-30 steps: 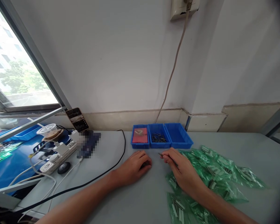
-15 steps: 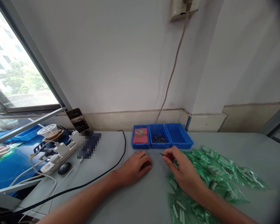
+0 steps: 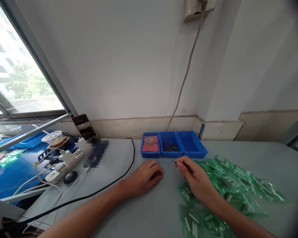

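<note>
My right hand (image 3: 195, 177) pinches a small dark metal screw (image 3: 174, 162) between thumb and fingertips, just in front of the blue bins. The screw's thin end points left; its other end is hidden in my fingers. My left hand (image 3: 146, 177) rests on the grey table, holding nothing, its fingers loosely bent and the thumb apart from them. Behind both hands is a blue bin (image 3: 172, 154) with many small dark screws inside. Green plastic bags (image 3: 228, 175) with pale and metal cylindrical pieces lie under and beside my right forearm.
Left of the screw bin, another blue bin (image 3: 150, 154) holds a red card (image 3: 150, 147) with a small clear bag on it. A third blue bin (image 3: 195, 154) adjoins on the right. A black cable (image 3: 106, 183) crosses the left side, near a power strip (image 3: 64, 165) and phone (image 3: 84, 127).
My right hand still holds the screw and has shifted very slightly. The whole view has moved a little to the right in the picture. My left hand stays put on the table.
</note>
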`<act>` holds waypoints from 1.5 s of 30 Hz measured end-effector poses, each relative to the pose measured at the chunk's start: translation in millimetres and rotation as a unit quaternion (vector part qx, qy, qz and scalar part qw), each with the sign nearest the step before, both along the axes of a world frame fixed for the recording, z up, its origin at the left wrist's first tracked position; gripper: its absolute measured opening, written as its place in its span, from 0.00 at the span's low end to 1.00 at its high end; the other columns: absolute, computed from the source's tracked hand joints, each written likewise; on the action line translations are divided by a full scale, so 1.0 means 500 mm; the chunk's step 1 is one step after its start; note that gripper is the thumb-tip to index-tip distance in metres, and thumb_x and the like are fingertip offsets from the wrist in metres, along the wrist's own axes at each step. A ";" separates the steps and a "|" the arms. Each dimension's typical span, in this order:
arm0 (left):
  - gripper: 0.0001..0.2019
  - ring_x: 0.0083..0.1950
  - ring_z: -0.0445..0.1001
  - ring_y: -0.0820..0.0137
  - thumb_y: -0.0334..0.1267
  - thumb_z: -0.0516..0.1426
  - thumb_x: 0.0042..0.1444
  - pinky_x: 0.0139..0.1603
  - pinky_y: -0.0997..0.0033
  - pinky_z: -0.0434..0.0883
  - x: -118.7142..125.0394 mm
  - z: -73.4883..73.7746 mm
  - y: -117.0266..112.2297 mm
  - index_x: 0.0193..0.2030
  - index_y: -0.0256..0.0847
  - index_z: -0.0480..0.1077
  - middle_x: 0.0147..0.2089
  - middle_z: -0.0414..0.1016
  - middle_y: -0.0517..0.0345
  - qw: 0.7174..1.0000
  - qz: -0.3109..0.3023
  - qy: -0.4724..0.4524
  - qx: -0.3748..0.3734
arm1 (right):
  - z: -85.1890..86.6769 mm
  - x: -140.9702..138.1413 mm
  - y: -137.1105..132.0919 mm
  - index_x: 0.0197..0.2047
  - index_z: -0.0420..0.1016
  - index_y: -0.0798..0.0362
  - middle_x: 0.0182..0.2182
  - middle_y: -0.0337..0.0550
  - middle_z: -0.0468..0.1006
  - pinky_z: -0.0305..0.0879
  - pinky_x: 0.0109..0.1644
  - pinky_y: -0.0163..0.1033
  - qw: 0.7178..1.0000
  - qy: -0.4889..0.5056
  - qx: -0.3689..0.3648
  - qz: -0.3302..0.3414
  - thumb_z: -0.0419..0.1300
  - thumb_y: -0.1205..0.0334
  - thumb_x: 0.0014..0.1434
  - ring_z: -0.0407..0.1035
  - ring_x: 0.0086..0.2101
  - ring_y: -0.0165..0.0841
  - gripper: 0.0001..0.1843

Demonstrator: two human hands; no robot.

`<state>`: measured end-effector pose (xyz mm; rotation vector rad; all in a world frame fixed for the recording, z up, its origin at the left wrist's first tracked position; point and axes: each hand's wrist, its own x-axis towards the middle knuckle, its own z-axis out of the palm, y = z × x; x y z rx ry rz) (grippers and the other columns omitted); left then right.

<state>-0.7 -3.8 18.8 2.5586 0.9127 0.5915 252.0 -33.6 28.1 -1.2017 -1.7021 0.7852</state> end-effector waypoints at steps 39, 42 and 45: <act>0.02 0.50 0.72 0.65 0.35 0.56 0.74 0.54 0.66 0.70 -0.001 -0.002 -0.001 0.49 0.42 0.70 0.47 0.73 0.54 1.000 0.001 -0.001 0.006 | -0.001 0.000 -0.002 0.40 0.72 0.48 0.31 0.37 0.68 0.56 0.33 0.39 0.999 0.032 -0.043 0.007 0.52 0.45 0.76 0.60 0.31 0.34 0.18; 0.02 0.50 0.72 0.64 0.35 0.56 0.74 0.55 0.66 0.70 0.000 -0.002 -0.001 0.49 0.42 0.70 0.47 0.73 0.54 1.000 0.001 -0.001 0.005 | -0.001 0.000 -0.003 0.40 0.72 0.47 0.32 0.37 0.69 0.57 0.34 0.39 0.999 0.030 -0.043 0.008 0.52 0.45 0.76 0.60 0.32 0.34 0.18; 0.02 0.50 0.71 0.64 0.34 0.57 0.73 0.55 0.66 0.70 0.000 -0.002 -0.001 0.49 0.42 0.70 0.48 0.73 0.54 1.000 0.000 0.001 0.004 | 0.001 -0.001 -0.004 0.40 0.72 0.47 0.32 0.37 0.69 0.57 0.33 0.39 0.999 0.026 -0.040 0.003 0.52 0.45 0.75 0.61 0.32 0.34 0.17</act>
